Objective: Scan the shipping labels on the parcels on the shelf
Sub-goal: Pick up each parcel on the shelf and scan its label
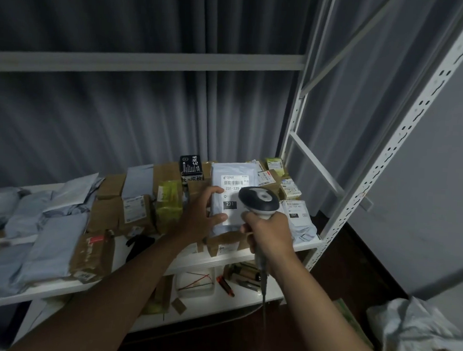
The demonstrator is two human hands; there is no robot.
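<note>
Fingers of the right hand wrap the grip of a handheld barcode scanner, its grey-and-white head poised just above a shipping label. The left hand holds the left edge of the pale grey poly mailer bearing that label, thumb curled onto its face, fingers pressed along the side. The label shows a barcode, the printed figures "231-239-" partly hidden by the scanner, and a black block reading "231". The mailer rests on top of cardboard boxes at the right end of a white metal shelf. Just to its right lies a second grey mailer with a similar "231" mark. Behind stands a black box printed with white Chinese characters, too small to read. Brown taped cartons and more grey mailers crowd the shelf to the left; a grey curtain hangs behind.
</note>
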